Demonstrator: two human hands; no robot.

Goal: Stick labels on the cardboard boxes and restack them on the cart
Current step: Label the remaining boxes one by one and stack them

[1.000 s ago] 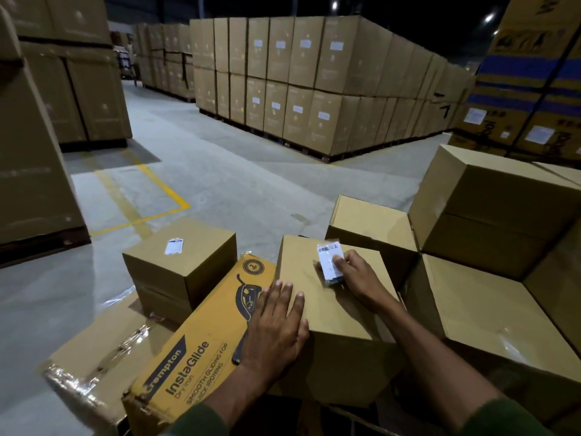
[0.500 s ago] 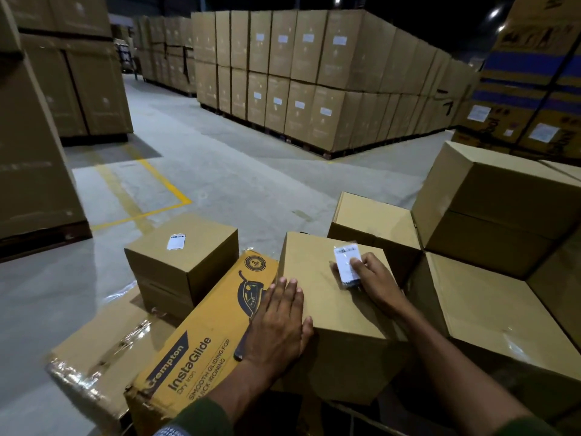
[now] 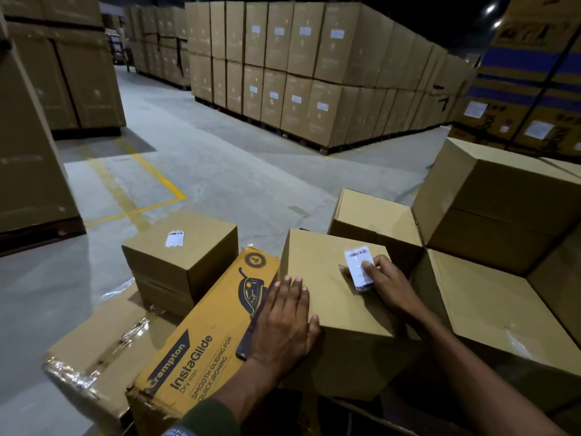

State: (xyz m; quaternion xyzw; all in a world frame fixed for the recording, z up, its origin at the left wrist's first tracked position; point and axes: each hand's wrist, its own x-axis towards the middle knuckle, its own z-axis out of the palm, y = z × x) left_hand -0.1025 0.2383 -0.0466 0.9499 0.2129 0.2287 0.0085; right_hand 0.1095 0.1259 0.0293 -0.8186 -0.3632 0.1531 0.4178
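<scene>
A plain cardboard box stands in front of me among other boxes. My left hand lies flat on its near left edge, fingers straight. My right hand rests on the box's top right and pinches a small white barcode label between fingers and thumb, holding it against the top. To the left, a smaller cardboard box carries a white label stuck on its top. A yellow Crompton InstaGlide iron box lies tilted between the two.
More plain boxes stand to the right and behind, with a tilted one on top. A plastic-wrapped box lies low on the left. Tall pallet stacks ring the concrete floor with its yellow lines.
My right hand has slid the label toward the right side of the box top. My left hand stays flat on the box.
</scene>
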